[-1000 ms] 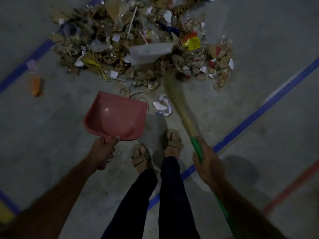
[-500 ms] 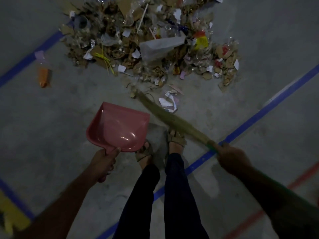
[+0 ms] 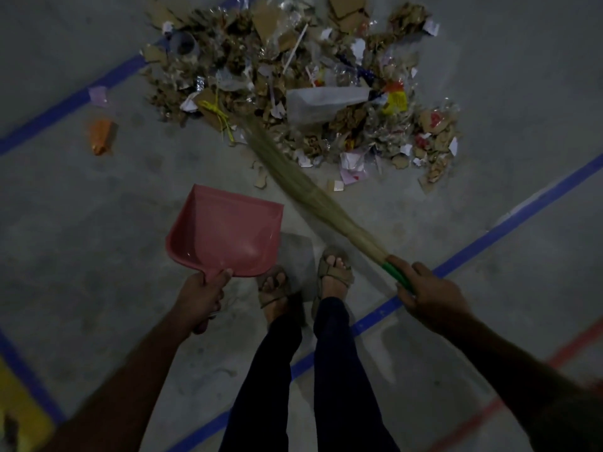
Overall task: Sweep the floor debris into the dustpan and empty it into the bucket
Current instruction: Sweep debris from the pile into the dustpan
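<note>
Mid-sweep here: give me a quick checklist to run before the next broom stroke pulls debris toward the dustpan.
1. Left hand grips the dustpan handle: ok.
2. Right hand grips the broom at its green handle: ok.
3. Dustpan mouth faces the debris pile: ok, though it sits left of the broom's line.
4. Dustpan lip flat on the floor: cannot tell.
5. Broom bristles reach the near edge of the pile: ok.
6. Pan has room: ok, it looks empty.
7. Bucket within reach for emptying: cannot tell, none in view.
</note>
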`<act>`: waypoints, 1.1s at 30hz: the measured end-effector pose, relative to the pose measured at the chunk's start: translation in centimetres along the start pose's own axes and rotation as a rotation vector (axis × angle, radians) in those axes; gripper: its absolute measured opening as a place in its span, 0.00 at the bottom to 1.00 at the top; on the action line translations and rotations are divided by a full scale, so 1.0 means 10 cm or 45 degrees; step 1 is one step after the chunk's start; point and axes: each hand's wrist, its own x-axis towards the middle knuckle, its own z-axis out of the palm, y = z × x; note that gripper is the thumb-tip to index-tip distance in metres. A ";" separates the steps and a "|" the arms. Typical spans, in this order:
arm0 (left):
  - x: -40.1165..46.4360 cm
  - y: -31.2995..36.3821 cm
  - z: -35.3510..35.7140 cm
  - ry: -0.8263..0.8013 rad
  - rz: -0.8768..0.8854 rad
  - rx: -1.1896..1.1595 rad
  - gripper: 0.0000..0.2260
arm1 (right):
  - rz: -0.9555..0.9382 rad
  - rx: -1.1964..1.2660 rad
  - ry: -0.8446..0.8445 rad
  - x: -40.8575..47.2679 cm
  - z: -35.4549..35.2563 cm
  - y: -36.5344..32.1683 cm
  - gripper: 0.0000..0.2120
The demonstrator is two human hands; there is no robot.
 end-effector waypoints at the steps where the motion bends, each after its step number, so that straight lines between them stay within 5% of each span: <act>1: -0.01 0.00 -0.05 0.003 -0.013 0.000 0.16 | -0.011 -0.010 -0.021 0.01 0.03 -0.15 0.32; 9: 0.05 -0.13 -0.40 0.073 -0.033 0.021 0.14 | -0.009 -0.207 -0.140 0.86 0.08 -0.94 0.28; 23: 0.26 0.38 -0.06 -0.001 0.009 -0.002 0.11 | 0.088 -0.049 0.178 0.39 -0.35 0.01 0.28; 33: 0.58 0.84 0.46 -0.007 0.034 0.363 0.13 | 0.086 -0.062 0.343 0.96 -0.91 0.58 0.29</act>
